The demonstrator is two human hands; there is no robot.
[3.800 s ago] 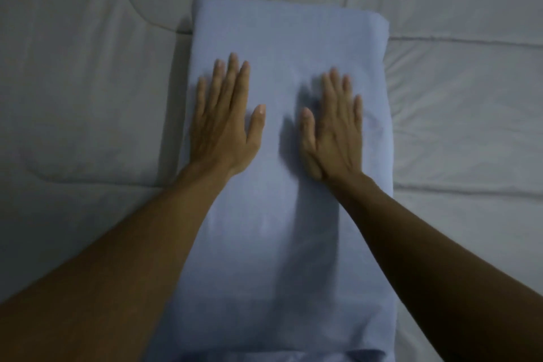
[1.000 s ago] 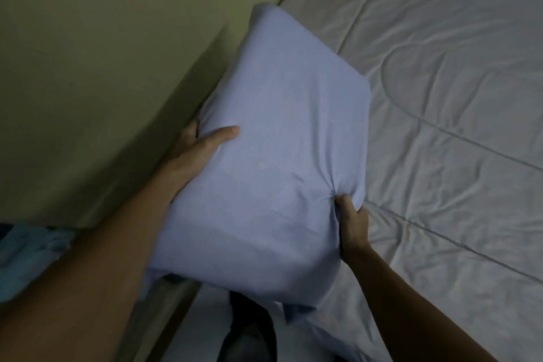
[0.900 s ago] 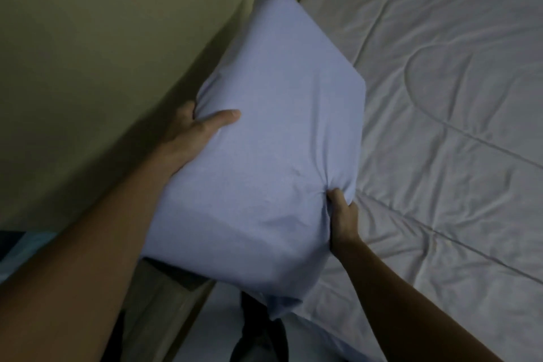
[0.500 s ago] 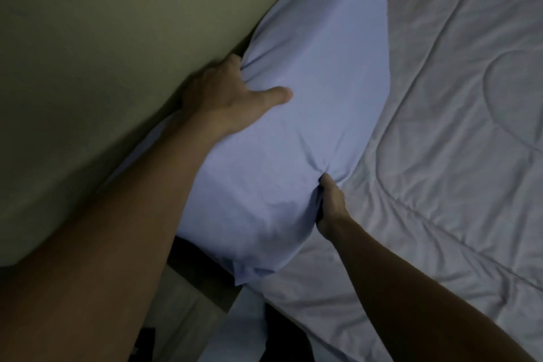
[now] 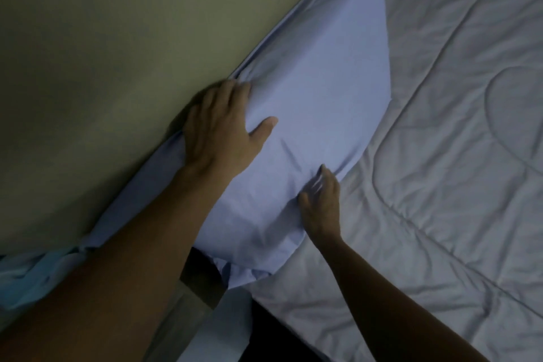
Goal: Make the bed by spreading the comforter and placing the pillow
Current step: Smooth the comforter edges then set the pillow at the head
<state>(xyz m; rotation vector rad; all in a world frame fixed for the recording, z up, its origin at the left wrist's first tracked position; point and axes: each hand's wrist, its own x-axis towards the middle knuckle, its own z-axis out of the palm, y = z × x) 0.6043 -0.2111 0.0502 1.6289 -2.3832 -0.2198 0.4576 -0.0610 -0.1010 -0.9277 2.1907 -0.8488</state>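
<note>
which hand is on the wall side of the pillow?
The left hand: it lies on the blue pillow right beside the wall. The right hand is at the pillow's opposite edge, by the comforter.

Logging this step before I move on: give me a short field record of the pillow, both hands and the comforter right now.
pillow: light blue, lying along the wall, one long edge against it
left hand: flat on the pillow's wall side, fingers spread, not gripping
right hand: at the pillow's bed-side edge, motion-blurred, grip unclear
comforter: white, quilted, spread over the bed, lightly wrinkled
pillow's near end: overhangs the comforter's edge
</note>
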